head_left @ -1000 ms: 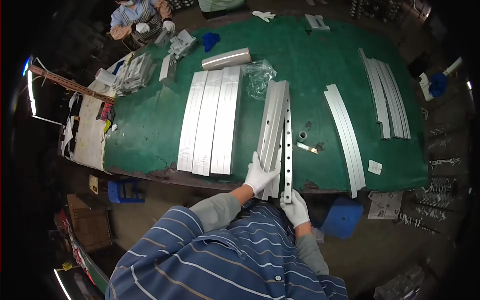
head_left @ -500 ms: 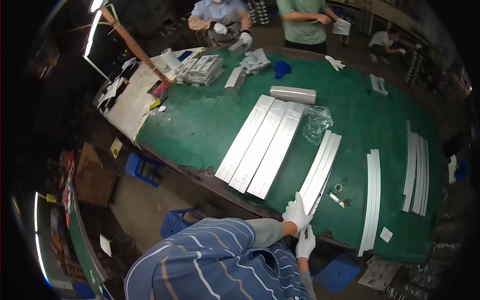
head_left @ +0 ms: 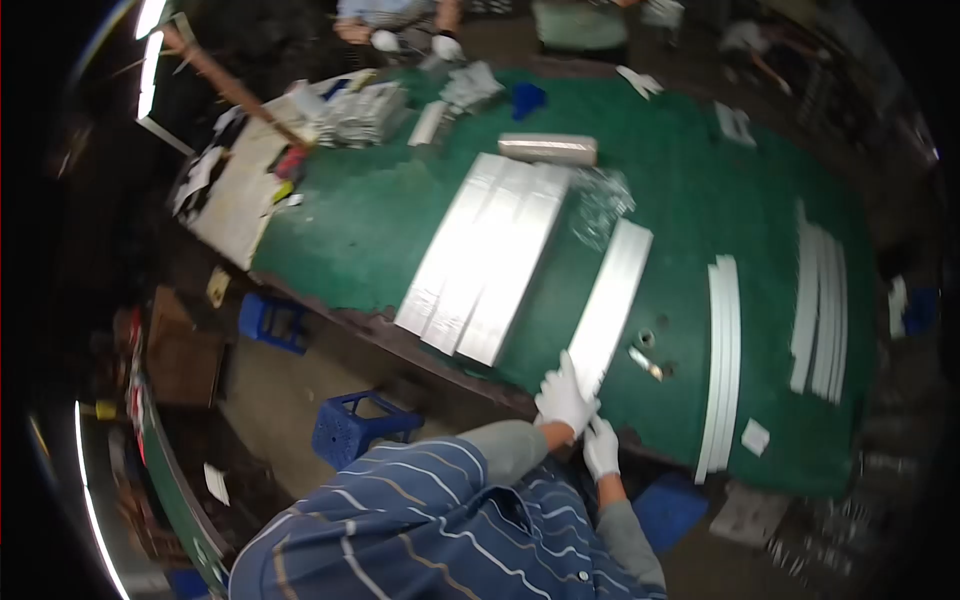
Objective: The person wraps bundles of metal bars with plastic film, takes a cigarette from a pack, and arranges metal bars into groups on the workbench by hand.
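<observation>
A bundle of silver metal strips (head_left: 612,290) lies on the green table, slanting away from me, its strips close together. My left hand (head_left: 566,402), in a white glove, is closed around the near end of the bundle, thumb along the top. My right hand (head_left: 601,447), also gloved in white, grips low at the same end, its fingertips partly hidden. To the left rest three wide plastic-wrapped silver bundles (head_left: 482,260). On the right lies a narrower set of strips (head_left: 722,365).
More strips (head_left: 820,310) lie at the far right of the green table (head_left: 350,250). A film roll (head_left: 547,149) and crumpled clear film (head_left: 602,205) sit beyond the bundles. A tape roll (head_left: 646,339) is near. Blue stools (head_left: 365,425) stand left. Gloved co-worker hands (head_left: 446,47) are across the table.
The view has shifted, so the table sits higher and further left. The bundle's top now looks like one flat face, where separate strips showed before. Both hands remain at its near end.
</observation>
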Available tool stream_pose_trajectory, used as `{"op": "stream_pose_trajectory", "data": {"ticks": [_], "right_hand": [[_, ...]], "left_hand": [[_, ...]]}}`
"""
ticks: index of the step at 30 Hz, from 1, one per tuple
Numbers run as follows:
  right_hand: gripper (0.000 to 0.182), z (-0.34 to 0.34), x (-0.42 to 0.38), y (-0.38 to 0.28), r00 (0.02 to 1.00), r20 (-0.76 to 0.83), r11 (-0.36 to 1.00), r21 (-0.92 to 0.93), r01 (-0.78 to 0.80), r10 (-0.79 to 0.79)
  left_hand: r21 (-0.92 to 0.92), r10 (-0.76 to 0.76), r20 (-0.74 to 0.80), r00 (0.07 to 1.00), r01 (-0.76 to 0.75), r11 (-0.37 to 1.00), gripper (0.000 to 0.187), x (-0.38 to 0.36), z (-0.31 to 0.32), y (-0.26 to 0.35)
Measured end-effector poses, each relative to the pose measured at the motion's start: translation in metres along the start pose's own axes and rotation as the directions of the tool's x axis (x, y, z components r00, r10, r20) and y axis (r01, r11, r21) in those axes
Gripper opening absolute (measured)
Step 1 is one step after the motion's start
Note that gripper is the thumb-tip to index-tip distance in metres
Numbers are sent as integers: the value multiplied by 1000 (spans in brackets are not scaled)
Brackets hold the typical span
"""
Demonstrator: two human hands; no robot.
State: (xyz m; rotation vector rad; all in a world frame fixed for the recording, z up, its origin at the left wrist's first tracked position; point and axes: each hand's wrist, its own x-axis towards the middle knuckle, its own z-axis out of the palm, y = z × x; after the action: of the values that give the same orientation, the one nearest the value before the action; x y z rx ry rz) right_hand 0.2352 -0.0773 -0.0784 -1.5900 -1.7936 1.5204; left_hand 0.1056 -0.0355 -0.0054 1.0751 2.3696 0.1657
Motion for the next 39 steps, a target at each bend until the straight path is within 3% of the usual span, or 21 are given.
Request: {"op": "stream_pose_trajectory", "data": {"ticks": [2, 4, 7, 9, 11, 12, 14, 16, 19, 24, 25, 26, 27, 29, 30, 32, 34, 35, 37, 38, 39], "right_hand": [[28, -9, 12, 8, 995, 91, 995, 88, 39, -47], [33, -22, 25, 22, 973, 226, 999, 33, 39, -46], [39, -60, 24, 2, 922, 371, 990, -41, 138, -113], [55, -86, 20, -16, 994, 74, 991, 113, 77, -85], [72, -129, 24, -9, 929, -217, 895, -400, 195, -300], [85, -163, 22, -23, 944, -244, 846, -529, 65, -224], [100, -202, 34, 7, 863, -430, 643, -746, -176, -263], [103, -231, 46, 9, 870, -491, 538, -745, -394, -42], [108, -244, 62, 23, 905, -423, 613, -706, -356, 40], [97, -233, 74, 18, 871, -490, 651, -647, -397, 45], [93, -234, 75, 10, 866, -491, 665, -615, -424, 98], [88, -234, 74, 7, 871, -489, 649, -648, -398, 46], [88, -235, 70, 10, 882, -469, 664, -644, -381, 51], [86, -239, 73, 17, 886, -464, 671, -657, -344, -1], [84, -241, 77, 14, 886, -460, 690, -623, -370, 60], [83, -241, 77, 9, 888, -443, 685, -610, -399, 122], [82, -234, 69, 9, 889, -448, 766, -535, -356, 100], [78, -230, 65, 11, 890, -437, 803, -481, -352, 128], [74, -216, 64, 19, 897, -424, 825, -457, -333, 127], [69, -208, 61, 26, 913, -390, 977, -115, -180, 122], [65, -201, 52, 38, 931, -346, 967, 254, -28, 118]], "left_hand": [[49, 17, -41, 999, -15, 999, 106, -5, 1, 3], [39, -64, 18, 998, 63, 997, 102, -5, -5, 11], [41, -97, -48, 994, 99, 994, 98, -11, 5, 20], [90, -139, -55, 989, 144, 986, 93, -15, -5, 26], [69, -165, -68, 984, 170, 983, 92, -18, 1, 32], [70, -171, -69, 983, 176, 982, 91, -17, 5, 33], [81, -185, -82, 979, 191, 978, 90, -12, 7, 29], [76, -221, -97, 970, 229, 970, 87, -9, 16, 30], [56, -264, -96, 960, 270, 961, 87, -9, 15, 36], [93, -198, -81, 977, 206, 974, 100, -9, 10, 39], [82, -98, -232, 968, 120, 989, 100, -4, 15, 37], [87, -1, -348, 938, 33, 996, 101, -14, 20, 31], [111, 15, -262, 965, 15, 994, 101, -34, 34, 24], [48, 210, -486, 848, -214, 976, 96, -33, 34, 27], [53, 237, -460, 856, -240, 969, 96, -35, 37, 29], [-261, 266, -198, 944, -312, 913, 96, -57, 49, 34], [-576, 342, 51, 938, -252, 778, 96, -81, 59, 41], [-598, 340, 54, 939, -242, 764, 96, -90, 62, 46], [-728, 288, 324, 901, 43, 684, 96, -94, 61, 57], [-757, 277, 447, 851, 194, 624, 97, -97, 59, 62], [-753, 278, 569, 774, 353, 556, 97, -105, 58, 65]]}}
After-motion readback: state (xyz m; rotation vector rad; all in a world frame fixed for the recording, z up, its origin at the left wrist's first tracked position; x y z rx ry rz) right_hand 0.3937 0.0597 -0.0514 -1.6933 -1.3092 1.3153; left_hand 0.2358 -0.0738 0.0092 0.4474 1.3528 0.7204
